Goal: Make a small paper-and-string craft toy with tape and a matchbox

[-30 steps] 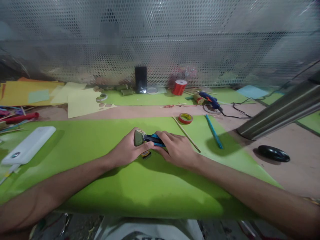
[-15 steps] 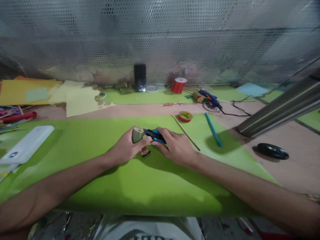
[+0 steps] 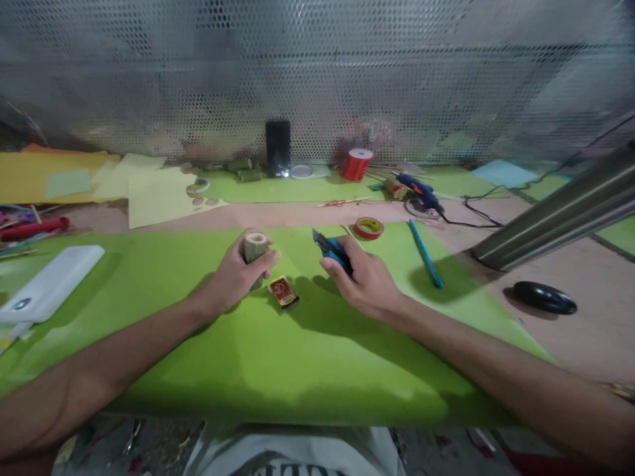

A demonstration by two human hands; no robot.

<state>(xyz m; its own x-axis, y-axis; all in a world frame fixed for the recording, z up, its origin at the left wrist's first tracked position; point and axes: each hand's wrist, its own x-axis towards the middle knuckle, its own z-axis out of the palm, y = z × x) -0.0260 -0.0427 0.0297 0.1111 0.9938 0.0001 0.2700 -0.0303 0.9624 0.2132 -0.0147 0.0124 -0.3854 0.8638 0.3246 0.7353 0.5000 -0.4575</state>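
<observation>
My left hand point(image 3: 237, 272) is wrapped round a short green bamboo tube point(image 3: 254, 247), held upright with its pale open end facing up. In my right hand point(image 3: 368, 277) is a blue and black utility knife point(image 3: 333, 250), its blade out and pointing up and to the left, apart from the tube. Between the hands a small red, yellow and black packet point(image 3: 284, 293) lies on the green mat point(image 3: 297, 363). Part of a thin wooden stick point(image 3: 353, 235) shows behind my right hand.
Beyond my right hand lie a red tape roll point(image 3: 368, 228) and a blue pencil-like stick point(image 3: 425, 254). A glue gun point(image 3: 417, 190), a red spool point(image 3: 357, 165) and a phone point(image 3: 278, 149) are at the back. A metal post point(image 3: 555, 211) slants on the right; a white power bank point(image 3: 54, 281) lies left.
My hands have moved apart, the knife going right and away from the bamboo tube. The tube has turned upright and shifted left. The packet between them is now fully visible.
</observation>
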